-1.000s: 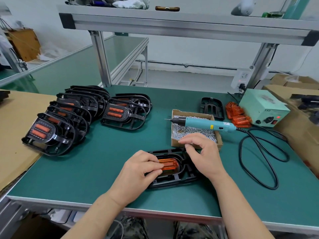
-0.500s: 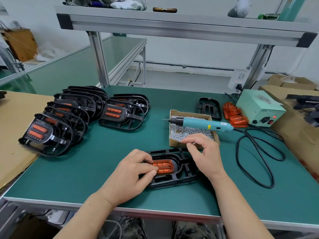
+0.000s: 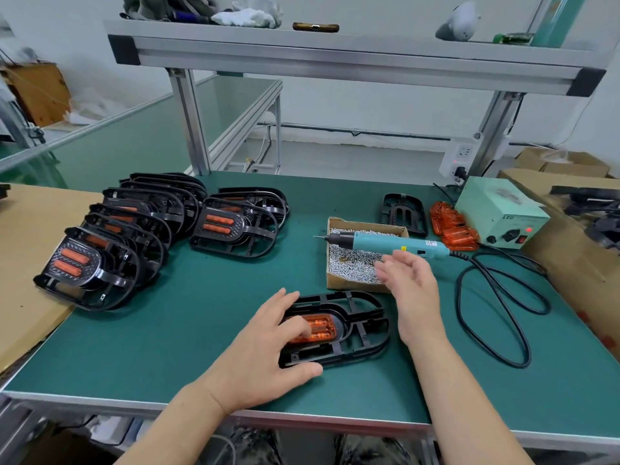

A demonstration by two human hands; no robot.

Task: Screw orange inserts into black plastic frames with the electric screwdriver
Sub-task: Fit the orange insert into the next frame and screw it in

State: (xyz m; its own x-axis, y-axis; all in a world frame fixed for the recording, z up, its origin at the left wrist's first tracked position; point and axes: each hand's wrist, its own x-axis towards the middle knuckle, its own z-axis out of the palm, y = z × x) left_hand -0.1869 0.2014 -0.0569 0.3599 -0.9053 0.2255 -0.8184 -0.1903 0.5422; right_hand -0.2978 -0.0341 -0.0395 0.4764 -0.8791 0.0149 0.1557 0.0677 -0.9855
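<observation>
the black frame (image 3: 364, 325) lies flat on the green bench mat (image 3: 188, 317) near the front edge, with an orange insert (image 3: 323, 327) seated in its oval middle. the left hand (image 3: 268, 347) rests on the frame's left end, released, its fingers spread flat over the insert and its thumb lying along the near rim. the right hand (image 3: 411, 290) hovers just past the frame's right end, fingers loose and grasping nothing, close beside the electric screwdriver (image 3: 375, 244). that teal tool lies across the cardboard box of screws (image 3: 349, 275), tip pointing left, and its black cable (image 3: 500, 330) loops over the mat to the right. behind the box sit a bare frame (image 3: 404, 214), a heap of loose orange inserts (image 3: 453, 226) and a pale green power unit (image 3: 496, 209). overlapping rows of fitted frames (image 3: 110, 250) stand at the left.
</observation>
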